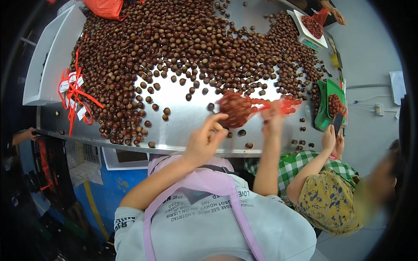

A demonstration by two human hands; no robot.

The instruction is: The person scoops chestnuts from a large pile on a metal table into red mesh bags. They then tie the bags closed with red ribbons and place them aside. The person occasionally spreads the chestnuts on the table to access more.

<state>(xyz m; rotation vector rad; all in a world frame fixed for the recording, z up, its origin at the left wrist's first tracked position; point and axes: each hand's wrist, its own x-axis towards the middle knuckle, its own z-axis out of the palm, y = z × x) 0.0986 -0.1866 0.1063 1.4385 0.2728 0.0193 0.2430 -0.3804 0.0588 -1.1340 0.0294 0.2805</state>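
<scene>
A red mesh bag point(234, 108) filled with brown nuts, which look like chestnuts, is above the near part of the metal table, blurred by motion. My right hand point(273, 118) is closed on the bag's gathered neck, and the red netting trails beyond it to the right. Just left of the bag is my left hand point(209, 137), its fingers loosely bent and apart, with the index fingertip close to the netting. Whether that fingertip touches the bag, I cannot tell. Loose chestnuts point(187, 43) cover much of the table, thickest at the far side and left.
At the left stands a white bin point(52, 56), beside red straps with white tags point(73, 93). A red bag point(104, 8) lies at the back. A scale point(308, 32) holds a filled bag. On the right, a co-worker's hands point(333, 141) are near a green scoop-like tray point(323, 106).
</scene>
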